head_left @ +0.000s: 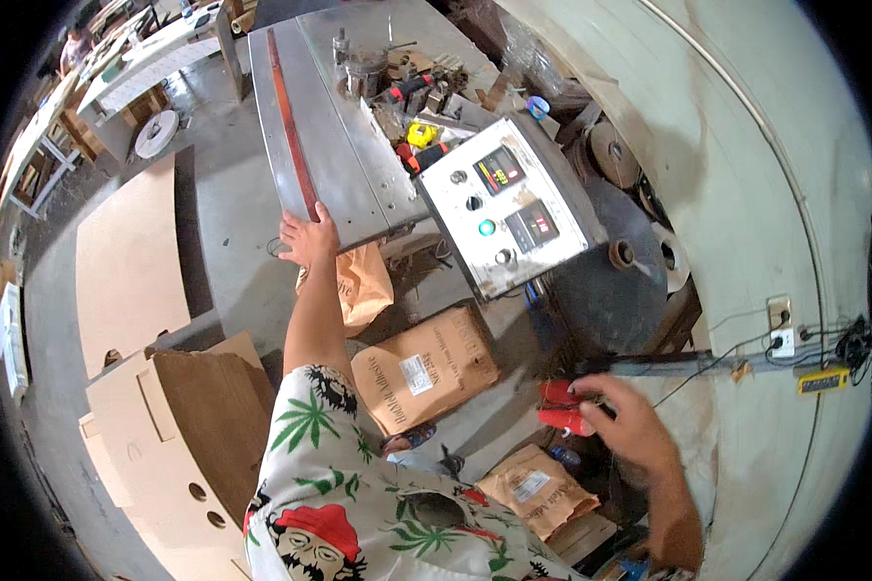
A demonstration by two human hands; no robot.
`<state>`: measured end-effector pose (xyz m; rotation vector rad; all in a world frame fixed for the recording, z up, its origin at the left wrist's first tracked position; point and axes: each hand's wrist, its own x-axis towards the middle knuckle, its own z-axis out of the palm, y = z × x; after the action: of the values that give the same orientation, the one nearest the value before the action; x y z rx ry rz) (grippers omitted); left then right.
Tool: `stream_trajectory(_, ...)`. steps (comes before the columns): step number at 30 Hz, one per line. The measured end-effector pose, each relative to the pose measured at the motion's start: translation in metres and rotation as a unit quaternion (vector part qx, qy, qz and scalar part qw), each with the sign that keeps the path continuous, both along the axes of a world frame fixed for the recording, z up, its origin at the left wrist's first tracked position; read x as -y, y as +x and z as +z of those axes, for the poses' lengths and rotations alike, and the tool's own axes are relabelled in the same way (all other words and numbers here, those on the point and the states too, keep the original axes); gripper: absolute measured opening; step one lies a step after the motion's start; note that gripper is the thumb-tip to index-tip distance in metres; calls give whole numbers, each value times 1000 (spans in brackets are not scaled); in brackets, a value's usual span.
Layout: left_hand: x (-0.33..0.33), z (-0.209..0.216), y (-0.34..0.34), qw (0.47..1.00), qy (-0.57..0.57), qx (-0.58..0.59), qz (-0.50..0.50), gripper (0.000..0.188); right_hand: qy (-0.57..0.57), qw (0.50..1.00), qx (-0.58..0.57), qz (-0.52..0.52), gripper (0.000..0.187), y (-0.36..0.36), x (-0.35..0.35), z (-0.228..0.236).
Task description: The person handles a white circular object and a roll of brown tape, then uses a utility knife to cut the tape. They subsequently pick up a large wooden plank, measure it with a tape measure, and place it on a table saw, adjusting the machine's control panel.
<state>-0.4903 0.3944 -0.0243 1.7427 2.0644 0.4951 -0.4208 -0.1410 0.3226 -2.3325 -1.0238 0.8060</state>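
My left hand (310, 238) lies at the near edge of a grey metal table (344, 174), fingers spread. It touches the near end of a long, narrow reddish-brown strip (289, 121) that runs away along the tabletop. To the right, my right hand (632, 426) is closed on a small red two-part object (563, 408), low over the floor; its exact kind is unclear. Between my arms, a brown paper sack (446, 363) with a white label lies below the table. Another brown sack (363, 286) is partly hidden behind my left forearm.
A white control box (504, 208) with dials, displays and a lit green button stands right of the table. Tools and a yellow tape measure (420, 135) clutter the tabletop. Cardboard (160, 436) stands at left. Cables (794, 334) hang along the right wall.
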Motion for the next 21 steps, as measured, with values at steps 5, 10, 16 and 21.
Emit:
stream_trajectory(5, -7, -12, -8, 994, 106, 12, 9, 90, 37, 977, 85, 192, 29, 76, -203, 11)
stream_trajectory(10, -7, -8, -4, 995, 97, 3, 1, 86, 84, 969, 88, 215, 31, 115, -395, -70)
stream_trajectory(16, -11, -1, -2, 998, 52, 20, -16, 85, -143, 942, 260, 158, 33, 160, -549, -179)
stream_trajectory(21, -11, 2, 7, 999, 25, -2, -24, 83, -250, 940, 221, 65, 37, 216, -573, -270)
